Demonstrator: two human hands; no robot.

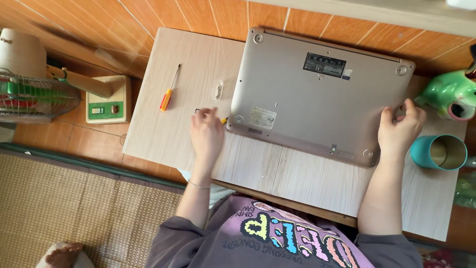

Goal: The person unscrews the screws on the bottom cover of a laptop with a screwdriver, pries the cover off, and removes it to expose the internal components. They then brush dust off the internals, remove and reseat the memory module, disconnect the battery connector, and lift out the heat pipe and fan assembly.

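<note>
**Laptop lies face down, base panel still in place**

The silver laptop (317, 94) sits upside down in the upper centre of the frame, its underside facing the camera, rubber feet at the corners and dark labels near the top edge. It lies slightly askew on a low pale wooden table (188, 59). The base panel appears fully seated all round; no gap shows along any edge, so judging from this view the opening of the case is at an early stage, with the panel itself yet to come off.

The right hand (400, 128) rests at the laptop's right edge, fingers curled around the corner and gripping it. The left hand (207, 135), left of centre, hovers just beside the laptop's lower-left corner with fingers curled down over a small yellow-tipped tool (224, 120) that pokes out toward that corner; whether the fingers actually pinch it I cannot tell.

Further left on the table lie a small clear packet (217, 90) and a screwdriver with an orange and yellow handle (168, 90), untouched. At the right edge of the frame stand a teal cup (439, 153) and a green ceramic figure (446, 94). A fan (34, 94) stands on the tiled floor at upper left.
</note>
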